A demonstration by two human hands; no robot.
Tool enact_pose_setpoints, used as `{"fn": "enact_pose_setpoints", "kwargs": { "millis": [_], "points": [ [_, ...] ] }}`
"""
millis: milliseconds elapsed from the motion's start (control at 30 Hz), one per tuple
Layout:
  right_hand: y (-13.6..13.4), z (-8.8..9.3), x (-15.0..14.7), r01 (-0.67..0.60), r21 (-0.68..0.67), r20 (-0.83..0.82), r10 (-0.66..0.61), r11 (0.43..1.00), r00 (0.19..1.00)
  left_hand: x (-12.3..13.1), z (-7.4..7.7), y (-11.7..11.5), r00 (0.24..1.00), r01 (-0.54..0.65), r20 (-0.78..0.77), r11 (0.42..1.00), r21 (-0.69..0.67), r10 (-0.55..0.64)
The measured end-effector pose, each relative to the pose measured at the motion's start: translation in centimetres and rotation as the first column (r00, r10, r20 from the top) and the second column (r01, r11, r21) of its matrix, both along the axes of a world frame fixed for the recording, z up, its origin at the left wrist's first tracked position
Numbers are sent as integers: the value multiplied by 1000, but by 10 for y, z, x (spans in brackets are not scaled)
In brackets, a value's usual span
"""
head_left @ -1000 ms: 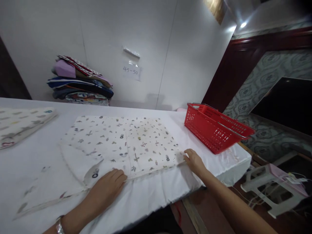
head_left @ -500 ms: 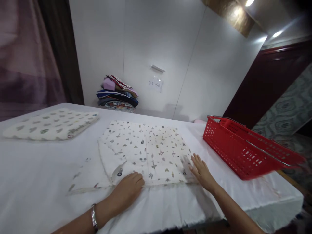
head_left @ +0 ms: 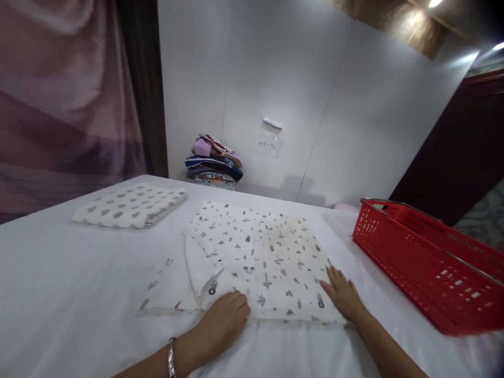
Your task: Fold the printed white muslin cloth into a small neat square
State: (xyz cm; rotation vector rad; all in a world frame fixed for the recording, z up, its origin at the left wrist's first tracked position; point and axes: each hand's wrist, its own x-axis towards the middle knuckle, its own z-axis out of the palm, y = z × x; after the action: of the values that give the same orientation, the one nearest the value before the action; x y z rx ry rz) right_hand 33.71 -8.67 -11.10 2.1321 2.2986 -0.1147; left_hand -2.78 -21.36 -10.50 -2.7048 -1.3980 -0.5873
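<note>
Right hand [head_left: 343,296] slid, fingers [head_left: 333,278] atop cloth [head_left: 260,252] (near corner).

A: The printed sheet [head_left: 260,257]?
B: Thin matt cloth, slightly creased, on a table [head_left: 71,294] covered in smooth white fabric.
A: And the basket [head_left: 413,262] at the right edge?
B: Red perforated plastic, slight sheen, with a metal handle [head_left: 472,266].

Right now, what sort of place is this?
Probably a laundry or fabric-folding room: a printed cloth lies on a white-covered table, folded fabrics are stacked by the wall, a red basket alongside.
</note>
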Motion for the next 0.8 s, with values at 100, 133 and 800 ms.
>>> {"fn": "enact_pose_setpoints", "kwargs": {
  "millis": [100,133,800],
  "points": [
    [3,-12,6,20,-56,10,-19,998,1000,0,-4,0,1000,-4,-8,1000,-1,4],
    [3,-13,6,22,-41,21,-21,999,1000,0,-4,0,1000,-3,-9,1000,-7,3],
    [-13,-13,-60,-401,237,39,404,885,914,-1,-2,-3,995,22,-103,997,80,-13]
  ]
}}
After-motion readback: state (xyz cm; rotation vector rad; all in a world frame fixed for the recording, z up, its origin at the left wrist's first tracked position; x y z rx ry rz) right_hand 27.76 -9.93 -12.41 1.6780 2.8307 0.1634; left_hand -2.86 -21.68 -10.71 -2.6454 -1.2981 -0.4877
